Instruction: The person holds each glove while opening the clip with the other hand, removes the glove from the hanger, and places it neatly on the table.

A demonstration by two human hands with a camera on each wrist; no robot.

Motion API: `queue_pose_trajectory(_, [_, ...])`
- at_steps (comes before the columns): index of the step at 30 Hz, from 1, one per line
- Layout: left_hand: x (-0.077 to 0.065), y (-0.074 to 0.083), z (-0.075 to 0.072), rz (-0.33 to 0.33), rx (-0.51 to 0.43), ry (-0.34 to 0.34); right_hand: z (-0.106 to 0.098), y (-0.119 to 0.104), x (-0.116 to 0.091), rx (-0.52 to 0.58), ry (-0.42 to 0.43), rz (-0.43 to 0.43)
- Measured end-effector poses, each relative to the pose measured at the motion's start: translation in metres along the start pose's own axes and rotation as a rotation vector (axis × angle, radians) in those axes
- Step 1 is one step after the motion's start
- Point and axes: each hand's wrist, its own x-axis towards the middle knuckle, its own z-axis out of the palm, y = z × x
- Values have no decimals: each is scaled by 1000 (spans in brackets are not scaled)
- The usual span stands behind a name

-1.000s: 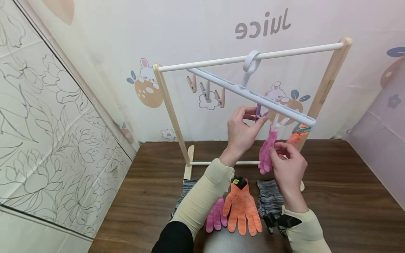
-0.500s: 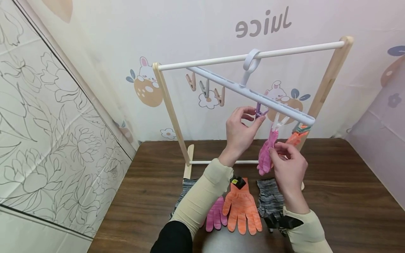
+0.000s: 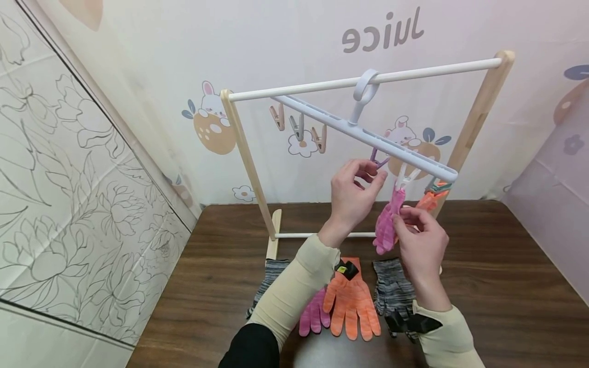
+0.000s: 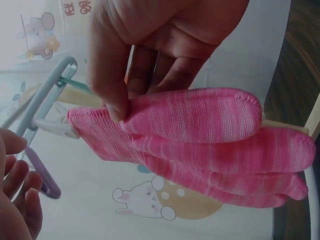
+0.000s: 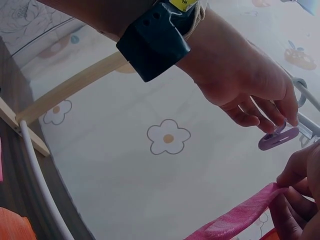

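Note:
My left hand is raised to the hanger's underside, thumb and fingers pinching a purple clothespin. That purple clothespin also shows at the fingertips in the right wrist view. Lower and to the right, my right hand pinches the edge of a pink knit glove between thumb and index finger. The glove hangs from a white clothespin, which grips its cuff. In the left wrist view the pink glove dangles with its fingers pointing away from the cuff. The pale hanger slants across the rack.
A wooden rack with a white bar carries the hanger. Three unused clothespins hang at its left. An orange glove hangs at the right end. On the table lie an orange glove, a pink glove and grey gloves.
My left fingers have shifted slightly around the purple clothespin, which now tilts a little more and is more covered by them. The right hand keeps its pinch on the pink glove, almost unmoved.

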Motion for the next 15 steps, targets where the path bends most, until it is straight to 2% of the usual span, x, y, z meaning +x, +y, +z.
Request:
queue_pose_trajectory(7, [-1,7,2,6,6,-107,-1,-2,0,12,-12,3])
queue_pose_trajectory(15, [0,13,7,-34,38,-173,-2,-1,-1,22,-7,-1])
